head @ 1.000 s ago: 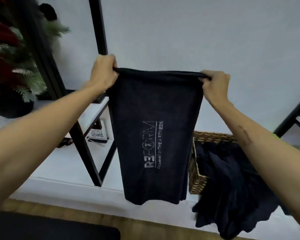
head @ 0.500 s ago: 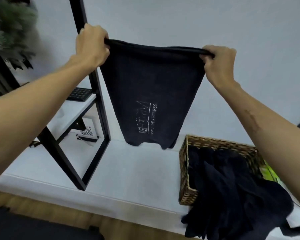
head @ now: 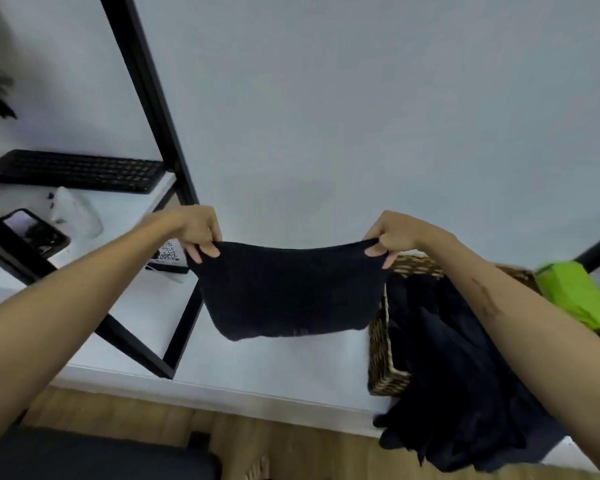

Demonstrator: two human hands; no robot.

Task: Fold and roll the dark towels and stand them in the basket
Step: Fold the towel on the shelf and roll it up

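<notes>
left hand (head: 198, 233), right hand (head: 392, 237), pinching towel (head: 288, 292) corners, seemingly taut

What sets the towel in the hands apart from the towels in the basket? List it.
The held towel is stretched between the left hand and right hand, hanging above the white surface; the heaped towels lie loose in the wicker basket.
The held towel hangs fairly flat; the heaped towels are crumpled and spill over the basket's near side.
Both are dark fabric.
</notes>
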